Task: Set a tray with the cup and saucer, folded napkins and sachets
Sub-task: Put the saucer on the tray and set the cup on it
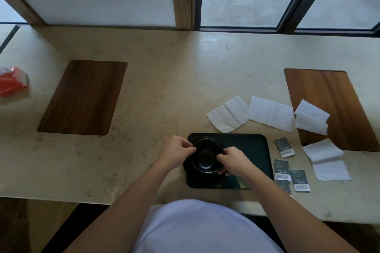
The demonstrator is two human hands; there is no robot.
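Observation:
A black tray lies on the counter in front of me. At its left end a black cup sits on a black saucer, partly hidden by my hands. My left hand pinches the cup's left rim and my right hand grips its right side. Several white napkins lie unfolded or loosely folded to the right: one, another, a third and more. Several dark sachets lie just right of the tray.
The beige counter has two inlaid wooden panels, one at the left and one at the right, the latter partly under napkins. A red and white packet sits at the far left edge. Windows run behind the counter.

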